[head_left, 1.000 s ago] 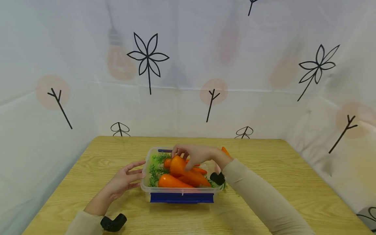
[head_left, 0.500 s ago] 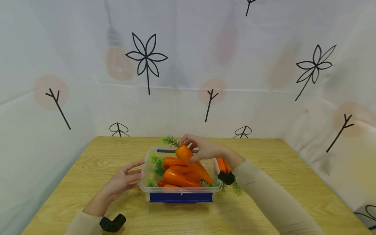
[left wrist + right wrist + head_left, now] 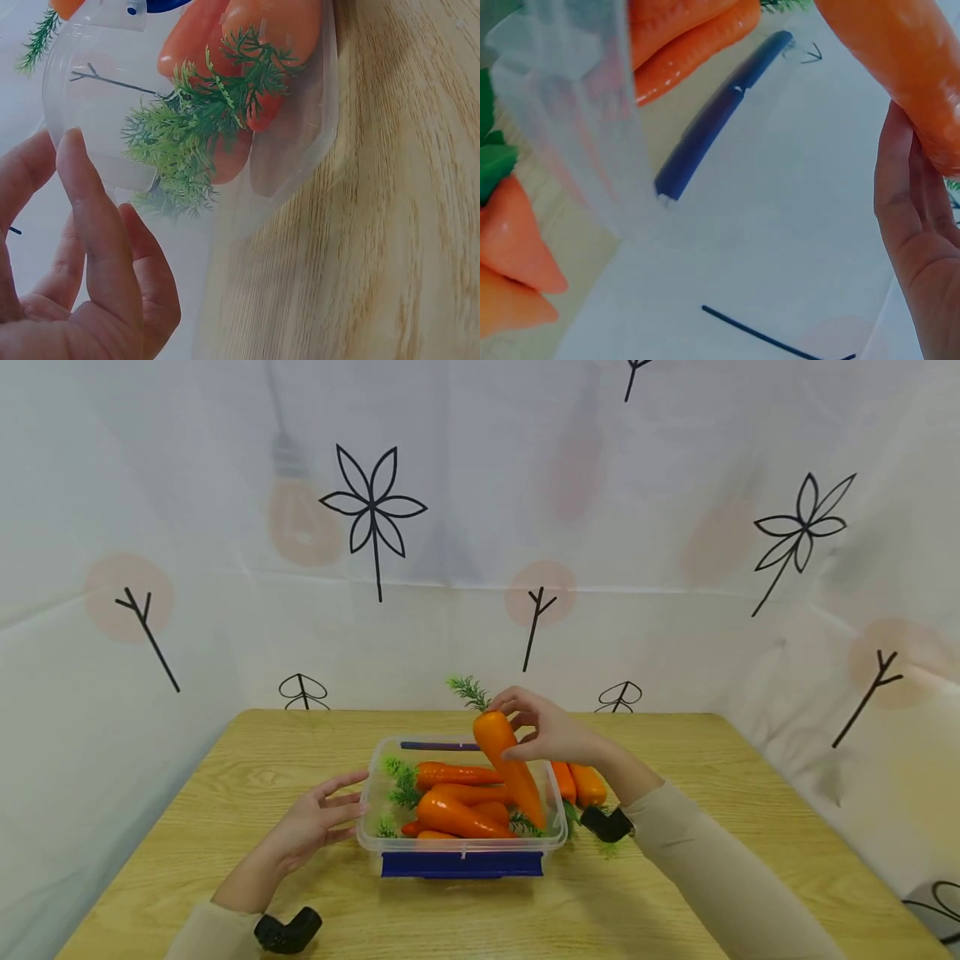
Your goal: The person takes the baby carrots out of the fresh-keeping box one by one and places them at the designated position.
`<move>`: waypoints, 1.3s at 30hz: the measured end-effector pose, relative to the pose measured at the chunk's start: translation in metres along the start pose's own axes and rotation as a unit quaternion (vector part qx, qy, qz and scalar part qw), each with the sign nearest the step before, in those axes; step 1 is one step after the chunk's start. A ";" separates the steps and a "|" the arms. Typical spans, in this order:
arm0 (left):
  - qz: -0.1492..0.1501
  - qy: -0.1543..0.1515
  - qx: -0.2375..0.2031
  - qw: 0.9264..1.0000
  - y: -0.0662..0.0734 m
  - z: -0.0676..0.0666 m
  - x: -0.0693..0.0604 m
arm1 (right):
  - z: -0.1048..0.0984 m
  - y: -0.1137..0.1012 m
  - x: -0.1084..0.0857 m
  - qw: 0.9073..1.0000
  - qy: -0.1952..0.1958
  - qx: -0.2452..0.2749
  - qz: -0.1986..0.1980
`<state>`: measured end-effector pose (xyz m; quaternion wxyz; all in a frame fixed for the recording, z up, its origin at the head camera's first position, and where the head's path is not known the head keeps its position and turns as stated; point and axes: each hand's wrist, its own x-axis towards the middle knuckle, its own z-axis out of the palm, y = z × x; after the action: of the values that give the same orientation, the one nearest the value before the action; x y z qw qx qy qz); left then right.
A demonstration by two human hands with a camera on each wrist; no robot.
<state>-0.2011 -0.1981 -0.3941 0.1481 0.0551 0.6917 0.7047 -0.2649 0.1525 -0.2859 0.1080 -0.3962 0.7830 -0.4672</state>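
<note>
A clear plastic box point(image 3: 465, 844) with blue latches holds several orange carrots point(image 3: 459, 817) with green tops. The right hand point(image 3: 551, 729) pinches one carrot point(image 3: 497, 745) near its leafy end, above the box's right half, its tip hanging down at the right side inside the rim. In the right wrist view that carrot point(image 3: 900, 52) lies against the fingers of the right hand point(image 3: 915, 225). The left hand point(image 3: 315, 822) touches the box's left edge with its fingertips, fingers loosely bent; the left wrist view shows the left hand point(image 3: 97, 277) beside the clear wall.
On the wooden table point(image 3: 247, 777), just right of the box, lie more carrots point(image 3: 588, 785), partly behind the right forearm. A white cloth point(image 3: 450, 635) printed with black plant drawings hangs behind the table and along its sides.
The right hand has lifted the carrot up and to the right from among the others, so that its green top now stands above the box. The left hand has stayed at the box's edge.
</note>
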 end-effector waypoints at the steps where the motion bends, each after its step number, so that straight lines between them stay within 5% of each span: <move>1: 0.001 0.000 0.000 1.000 0.000 0.000 0.000 | -0.001 0.001 -0.002 1.000 0.007 0.002 -0.001; 23: 0.001 0.002 -0.003 1.000 -0.002 -0.002 0.000 | -0.022 0.021 -0.050 0.993 0.110 0.026 0.029; 39: -0.003 0.006 -0.011 1.000 -0.001 -0.001 0.001 | -0.038 0.044 -0.083 0.980 0.197 0.011 0.032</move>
<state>-0.2023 -0.1987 -0.3952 0.1466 0.0466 0.6853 0.7118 -0.2534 0.2477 -0.3184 -0.0288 -0.2701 0.7959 -0.5411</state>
